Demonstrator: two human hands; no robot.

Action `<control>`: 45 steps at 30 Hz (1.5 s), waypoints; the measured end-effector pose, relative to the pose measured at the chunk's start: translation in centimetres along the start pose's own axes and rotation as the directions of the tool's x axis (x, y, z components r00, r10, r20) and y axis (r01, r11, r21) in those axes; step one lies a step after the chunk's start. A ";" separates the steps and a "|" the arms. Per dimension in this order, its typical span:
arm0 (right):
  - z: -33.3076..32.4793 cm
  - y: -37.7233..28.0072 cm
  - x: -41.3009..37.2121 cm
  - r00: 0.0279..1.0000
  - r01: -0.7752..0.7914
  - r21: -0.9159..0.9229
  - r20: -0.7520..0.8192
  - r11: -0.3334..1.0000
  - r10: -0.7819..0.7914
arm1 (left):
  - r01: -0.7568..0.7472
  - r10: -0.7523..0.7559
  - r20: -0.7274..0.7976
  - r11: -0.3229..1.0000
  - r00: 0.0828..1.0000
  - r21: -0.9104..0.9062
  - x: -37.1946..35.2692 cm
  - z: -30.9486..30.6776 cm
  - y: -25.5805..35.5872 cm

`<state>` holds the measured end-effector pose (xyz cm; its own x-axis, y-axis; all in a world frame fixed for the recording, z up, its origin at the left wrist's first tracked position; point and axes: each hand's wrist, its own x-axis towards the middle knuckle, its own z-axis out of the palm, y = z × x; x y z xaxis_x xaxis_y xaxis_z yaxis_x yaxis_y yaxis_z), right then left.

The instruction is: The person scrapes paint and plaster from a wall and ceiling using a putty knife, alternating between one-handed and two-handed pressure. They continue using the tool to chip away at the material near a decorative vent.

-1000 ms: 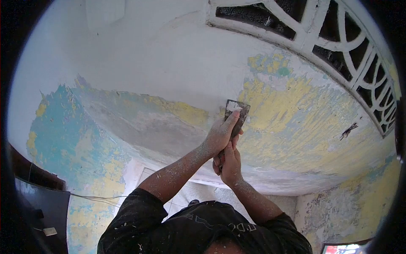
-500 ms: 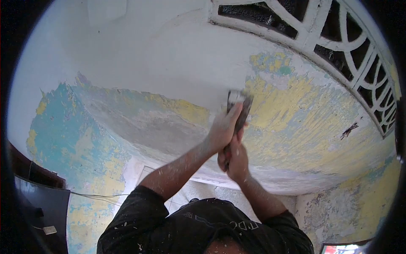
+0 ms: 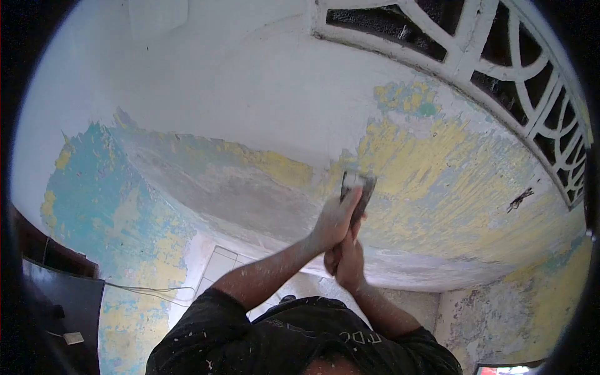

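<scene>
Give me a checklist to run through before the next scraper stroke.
1. Left hand on the scraper: ok, gripping close behind its front edge.
2. Right hand on the scraper: ok, closed lower down.
3. Scraper's edge flat against the wall: cannot tell, it is blurred.
4. Grille clear of the scraper: ok, well apart.
5. Wall down to one even surface: not ok, yellow, blue and white areas show.

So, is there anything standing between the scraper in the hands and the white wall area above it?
Nothing visible does. The left hand and right hand grip the scraper; only patchy yellow wall lies between it and the white area. The grille is farther to the upper right.
</scene>
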<state>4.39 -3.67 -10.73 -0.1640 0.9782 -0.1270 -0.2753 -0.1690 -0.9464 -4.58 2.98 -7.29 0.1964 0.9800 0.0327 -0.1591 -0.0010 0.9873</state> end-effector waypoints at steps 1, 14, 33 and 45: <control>-0.6 -0.5 1.8 1.000 -0.019 -0.016 0.021 1.000 0.020 | 0.011 -0.011 -0.001 1.000 1.000 -0.007 0.1 0.0 0.3; 0.1 -1.6 2.2 0.998 -0.036 0.161 0.066 0.986 0.026 | 0.023 -0.026 -0.027 0.995 0.999 -0.095 1.3 0.4 3.3; 0.4 -0.3 0.0 0.994 0.106 -0.085 -0.006 0.991 -0.107 | 0.075 -0.074 0.018 0.995 0.997 -0.070 -0.1 0.0 0.4; 0.4 -0.1 2.0 0.991 -0.017 0.003 0.130 1.000 0.016 | 0.063 -0.055 0.060 0.988 0.997 -0.140 -0.1 -1.9 2.3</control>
<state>3.67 -1.78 -10.77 -0.2899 0.9516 -0.1025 -0.2758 -0.1856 -0.9431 -6.79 3.25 -5.27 0.2626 0.9648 -0.0121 -0.2806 0.0884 0.9557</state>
